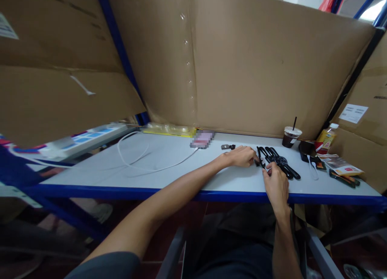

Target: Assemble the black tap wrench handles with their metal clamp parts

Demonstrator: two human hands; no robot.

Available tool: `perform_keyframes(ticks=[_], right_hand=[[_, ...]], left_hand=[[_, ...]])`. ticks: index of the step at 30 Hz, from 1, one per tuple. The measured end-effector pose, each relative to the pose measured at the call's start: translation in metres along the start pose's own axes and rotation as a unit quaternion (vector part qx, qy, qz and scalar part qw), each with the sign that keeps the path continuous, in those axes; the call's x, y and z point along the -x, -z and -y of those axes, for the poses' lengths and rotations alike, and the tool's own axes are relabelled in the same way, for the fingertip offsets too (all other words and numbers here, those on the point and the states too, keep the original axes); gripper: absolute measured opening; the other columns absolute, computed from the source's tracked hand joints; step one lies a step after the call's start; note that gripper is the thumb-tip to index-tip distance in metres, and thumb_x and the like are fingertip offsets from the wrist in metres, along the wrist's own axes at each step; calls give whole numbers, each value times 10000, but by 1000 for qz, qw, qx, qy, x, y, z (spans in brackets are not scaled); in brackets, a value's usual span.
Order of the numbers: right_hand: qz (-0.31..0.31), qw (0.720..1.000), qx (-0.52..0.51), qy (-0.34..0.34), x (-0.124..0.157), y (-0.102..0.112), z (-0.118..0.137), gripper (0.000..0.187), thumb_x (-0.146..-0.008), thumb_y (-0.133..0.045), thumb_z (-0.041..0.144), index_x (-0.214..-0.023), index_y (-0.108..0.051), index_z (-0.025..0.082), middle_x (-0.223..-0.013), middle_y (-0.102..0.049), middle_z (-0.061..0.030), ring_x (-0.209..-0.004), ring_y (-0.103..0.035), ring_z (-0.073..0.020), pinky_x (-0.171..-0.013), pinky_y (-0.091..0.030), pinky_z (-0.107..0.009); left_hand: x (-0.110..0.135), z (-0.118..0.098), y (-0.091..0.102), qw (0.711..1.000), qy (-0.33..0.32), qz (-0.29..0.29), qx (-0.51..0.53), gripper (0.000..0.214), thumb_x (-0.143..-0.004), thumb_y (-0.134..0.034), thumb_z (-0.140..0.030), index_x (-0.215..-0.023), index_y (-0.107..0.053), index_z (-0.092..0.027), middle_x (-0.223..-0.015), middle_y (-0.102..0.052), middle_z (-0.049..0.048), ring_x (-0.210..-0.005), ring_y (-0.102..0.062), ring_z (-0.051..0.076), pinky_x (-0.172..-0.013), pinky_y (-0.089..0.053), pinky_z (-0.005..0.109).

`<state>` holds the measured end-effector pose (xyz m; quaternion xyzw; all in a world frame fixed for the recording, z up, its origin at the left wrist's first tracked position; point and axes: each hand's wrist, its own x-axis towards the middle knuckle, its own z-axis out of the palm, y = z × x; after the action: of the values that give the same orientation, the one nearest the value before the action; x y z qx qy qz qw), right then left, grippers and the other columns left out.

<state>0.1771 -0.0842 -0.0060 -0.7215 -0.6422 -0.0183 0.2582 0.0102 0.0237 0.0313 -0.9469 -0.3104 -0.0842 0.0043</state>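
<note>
Between my two hands is a slim black strap-like piece point(259, 153), its upper end standing clear of the fingers. My left hand point(242, 156) comes in from the left with its fingers curled closed at the piece's lower part. From the front, my right hand point(276, 181) pinches the same piece between thumb and fingers. Just right of it lies a group of glossy black strap-like parts point(282, 161) with rounded ends, side by side, partly behind the right hand. Beyond my left hand rests a small grey and black object point(227, 147) whose kind I cannot make out.
A phone-like pink item point(202, 139), blurred out, has a white cable point(163, 168). Yellow plastic packaging point(169, 130) lies along the cardboard back wall point(242, 61). At right stand a lidded drink cup point(291, 137), a black tray point(306, 150), a bottle point(328, 138) and packets point(341, 165).
</note>
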Motion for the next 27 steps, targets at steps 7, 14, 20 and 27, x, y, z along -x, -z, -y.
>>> perform_keyframes(ticks=[7, 14, 20, 27], right_hand=[[19, 999, 22, -11, 0, 2, 3, 119, -1017, -551, 310, -1086, -596, 224, -1033, -703, -41, -902, -669, -194, -671, -348, -279], [59, 995, 65, -40, 11, 19, 6, 219, -1006, -543, 333, -1190, -593, 225, -1150, -686, -81, -955, -694, -219, -716, -418, -282], [87, 991, 97, -16, 19, 28, -4, 259, -1025, -494, 334, -1220, -595, 197, -1092, -736, -106, -1035, -704, -258, -782, -451, -307], [101, 985, 141, -21, 16, 25, 0, 300, -1054, -447, 350, -1220, -593, 148, -1012, -749, -150, -956, -728, -274, -749, -458, -323]], left_hand=[[0, 4, 6, 999, 30, 17, -10, 292, -759, -555, -74, -833, -793, -225, -920, -778, 51, -821, -679, 189, -593, -338, 254], [3, 4, 11, 998, 52, 23, -12, 228, -751, -558, -85, -771, -754, -198, -827, -753, 64, -723, -641, 183, -567, -277, 273], [1, 5, 7, 999, 44, 18, -9, 211, -774, -569, -114, -805, -759, -202, -860, -757, 68, -742, -646, 185, -589, -322, 272], [2, 5, 7, 999, 41, 18, -19, 202, -784, -567, -128, -805, -754, -202, -859, -755, 74, -746, -649, 196, -566, -287, 282]])
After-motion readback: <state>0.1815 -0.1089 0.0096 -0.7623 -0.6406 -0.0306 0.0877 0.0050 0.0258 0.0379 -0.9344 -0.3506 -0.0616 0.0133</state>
